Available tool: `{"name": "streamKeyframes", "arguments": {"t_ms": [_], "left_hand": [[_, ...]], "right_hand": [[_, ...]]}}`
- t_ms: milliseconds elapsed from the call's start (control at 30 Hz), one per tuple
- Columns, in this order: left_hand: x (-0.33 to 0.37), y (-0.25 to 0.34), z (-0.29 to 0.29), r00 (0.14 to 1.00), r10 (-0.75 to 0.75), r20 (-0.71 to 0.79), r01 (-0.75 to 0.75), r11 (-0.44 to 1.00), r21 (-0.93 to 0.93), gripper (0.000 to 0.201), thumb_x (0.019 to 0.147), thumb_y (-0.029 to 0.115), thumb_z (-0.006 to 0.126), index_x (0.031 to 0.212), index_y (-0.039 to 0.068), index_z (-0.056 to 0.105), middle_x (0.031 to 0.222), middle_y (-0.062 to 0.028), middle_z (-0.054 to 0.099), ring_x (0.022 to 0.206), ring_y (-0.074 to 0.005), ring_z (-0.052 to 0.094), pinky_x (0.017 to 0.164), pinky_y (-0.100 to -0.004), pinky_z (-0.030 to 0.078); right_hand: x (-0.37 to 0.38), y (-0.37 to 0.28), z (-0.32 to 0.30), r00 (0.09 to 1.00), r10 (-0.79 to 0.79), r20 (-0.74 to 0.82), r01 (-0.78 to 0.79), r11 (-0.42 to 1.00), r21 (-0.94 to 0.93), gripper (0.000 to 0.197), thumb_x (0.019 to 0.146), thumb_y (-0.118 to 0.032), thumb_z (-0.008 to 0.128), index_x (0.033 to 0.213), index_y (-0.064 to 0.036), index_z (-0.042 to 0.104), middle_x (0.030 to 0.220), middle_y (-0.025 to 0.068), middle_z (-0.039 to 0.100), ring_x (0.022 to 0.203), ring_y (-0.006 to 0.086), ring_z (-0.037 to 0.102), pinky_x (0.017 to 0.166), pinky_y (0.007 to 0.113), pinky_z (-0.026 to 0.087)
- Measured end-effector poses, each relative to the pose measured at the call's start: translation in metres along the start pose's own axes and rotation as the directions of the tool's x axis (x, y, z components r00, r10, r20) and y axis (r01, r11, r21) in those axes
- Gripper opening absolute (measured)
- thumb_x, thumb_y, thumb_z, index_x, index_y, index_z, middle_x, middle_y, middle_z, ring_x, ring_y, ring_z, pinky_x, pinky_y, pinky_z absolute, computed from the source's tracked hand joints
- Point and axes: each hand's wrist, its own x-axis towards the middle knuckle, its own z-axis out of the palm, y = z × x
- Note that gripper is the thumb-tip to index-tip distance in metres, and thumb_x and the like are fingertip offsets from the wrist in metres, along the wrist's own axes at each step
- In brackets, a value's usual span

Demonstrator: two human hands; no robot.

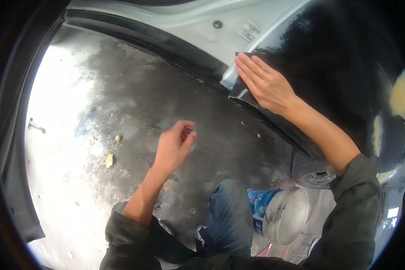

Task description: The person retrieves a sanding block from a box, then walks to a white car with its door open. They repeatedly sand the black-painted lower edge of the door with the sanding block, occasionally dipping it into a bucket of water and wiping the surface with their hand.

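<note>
My right hand (267, 87) lies with its fingers nearly straight and close together on a dark sheet that looks like sandpaper (243, 95). It presses the sheet against the edge of a glossy black car panel (319, 58); most of the sheet is hidden under the palm. Over the dark floor, well apart from the panel, hangs my left hand (176, 141). Its fingers are loosely curled, thumb apart from them, and nothing shows in it.
Pale door-frame metal (189, 22) and a black sill strip (135, 33) run along the top. Beige patches (400, 94) mark the panel's right side. A blue-and-white bucket (289, 216) stands beside my knee (231, 207), near a grey tyre-like object (312, 170). Yellowish crumbs (109, 160) dot the floor.
</note>
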Motion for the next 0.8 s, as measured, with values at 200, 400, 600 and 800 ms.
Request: {"name": "streamKeyframes", "arguments": {"t_ms": [200, 400, 600, 800], "left_hand": [[-0.004, -0.003, -0.017, 0.995, -0.052, -0.082, 0.058, 0.996, 0.074, 0.023, 0.094, 0.013, 0.067, 0.115, 0.002, 0.067, 0.091, -0.0136, 0.075, 0.081, -0.0271, 0.074, 0.074, -0.0364, 0.057], [0.005, -0.012, -0.007, 0.999, -0.029, -0.036, 0.029, 0.999, 0.016, 0.021, 0.095, 0.012, 0.066, 0.114, 0.002, 0.067, 0.088, -0.0134, 0.075, 0.079, -0.0260, 0.073, 0.073, -0.0352, 0.057], [0.002, -0.001, -0.002, 0.992, -0.021, -0.124, 0.015, 0.999, -0.045, 0.022, 0.095, 0.011, 0.066, 0.115, 0.003, 0.066, 0.088, -0.0132, 0.074, 0.077, -0.0267, 0.072, 0.073, -0.0362, 0.056], [-0.007, -0.010, -0.010, 1.000, 0.024, -0.008, -0.022, 0.975, 0.222, 0.023, 0.094, 0.012, 0.067, 0.116, 0.003, 0.065, 0.091, -0.0140, 0.075, 0.081, -0.0283, 0.073, 0.074, -0.0380, 0.056]], "right_hand": [[-0.031, 0.039, -0.029, 0.998, 0.007, 0.067, -0.006, 1.000, -0.003, 0.056, 0.092, -0.008, 0.048, 0.146, 0.0077, 0.052, 0.161, 0.0187, 0.044, 0.154, 0.0283, 0.035, 0.127, 0.042, 0.027], [-0.013, 0.026, -0.002, 0.998, -0.041, 0.044, 0.037, 0.994, 0.100, 0.058, 0.093, -0.007, 0.046, 0.149, 0.0057, 0.048, 0.160, 0.0174, 0.045, 0.154, 0.0259, 0.036, 0.127, 0.042, 0.027], [-0.018, 0.024, -0.019, 0.999, 0.013, 0.037, -0.015, 0.999, 0.045, 0.057, 0.092, -0.005, 0.046, 0.147, 0.0084, 0.049, 0.161, 0.0201, 0.042, 0.155, 0.0278, 0.033, 0.128, 0.042, 0.024], [-0.027, 0.030, -0.017, 0.995, 0.060, 0.079, -0.060, 0.998, -0.008, 0.056, 0.096, -0.004, 0.041, 0.151, 0.0053, 0.046, 0.165, 0.0146, 0.039, 0.156, 0.0229, 0.031, 0.129, 0.040, 0.024]]}}
